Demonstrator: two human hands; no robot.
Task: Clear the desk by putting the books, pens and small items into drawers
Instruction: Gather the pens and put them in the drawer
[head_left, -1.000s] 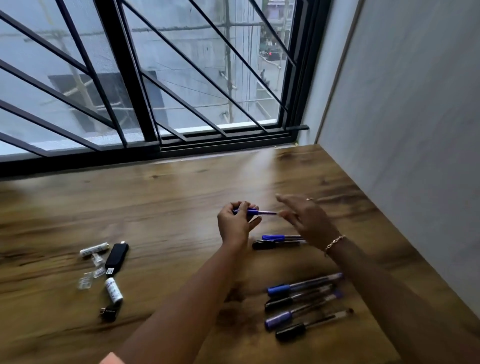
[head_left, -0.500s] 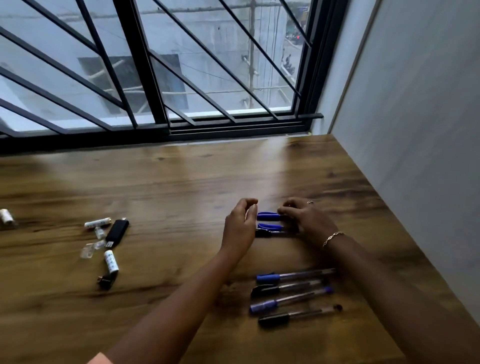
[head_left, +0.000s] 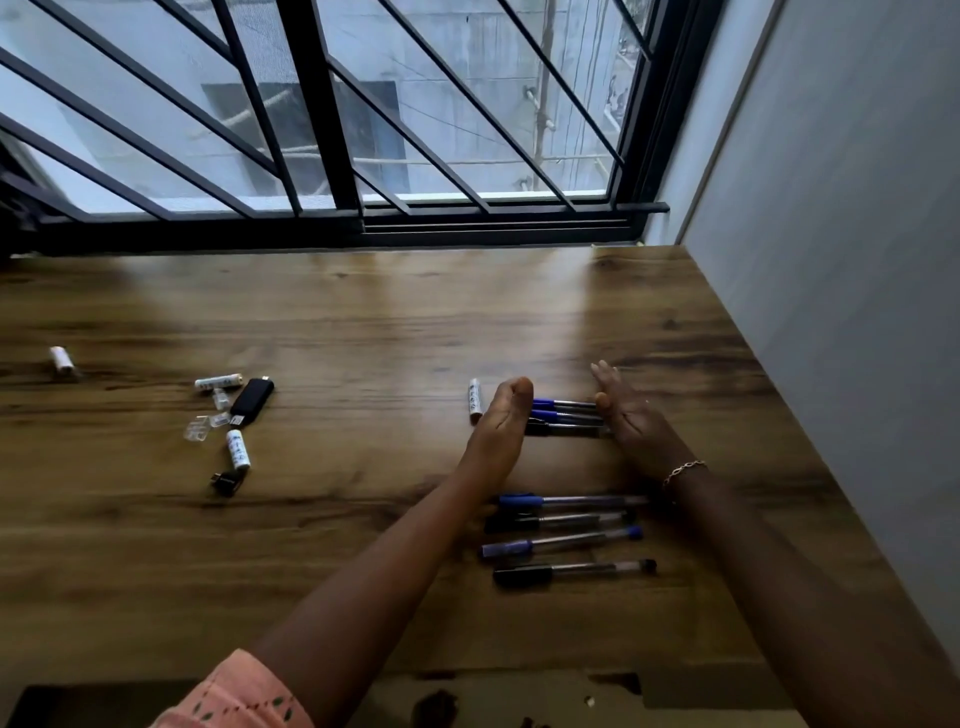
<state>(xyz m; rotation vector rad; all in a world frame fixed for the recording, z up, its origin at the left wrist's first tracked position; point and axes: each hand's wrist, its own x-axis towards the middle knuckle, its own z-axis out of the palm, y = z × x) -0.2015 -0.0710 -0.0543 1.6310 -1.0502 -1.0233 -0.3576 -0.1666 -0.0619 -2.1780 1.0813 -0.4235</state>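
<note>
Three pens (head_left: 563, 417) lie side by side on the wooden desk (head_left: 363, 322), two with blue caps and one black. My left hand (head_left: 501, 415) stands on its edge against their cap ends, fingers curled. My right hand (head_left: 626, 410) stands flat against their other ends, fingers straight. Neither hand holds anything. Nearer to me, between my forearms, lies a row of several more pens (head_left: 566, 532). A white battery (head_left: 474, 400) rests just left of my left hand.
At the left lie a black USB stick (head_left: 252, 401), two white batteries (head_left: 218, 383) (head_left: 237, 449), small clear caps (head_left: 197, 429), a black adapter (head_left: 227, 483) and a lone white item (head_left: 61, 359). A barred window backs the desk; a grey wall bounds its right side.
A second ago my left hand held a blue pen above the desk. That pen now lies with the other two, and both hands press in on the group's ends. The camera tilted down.
</note>
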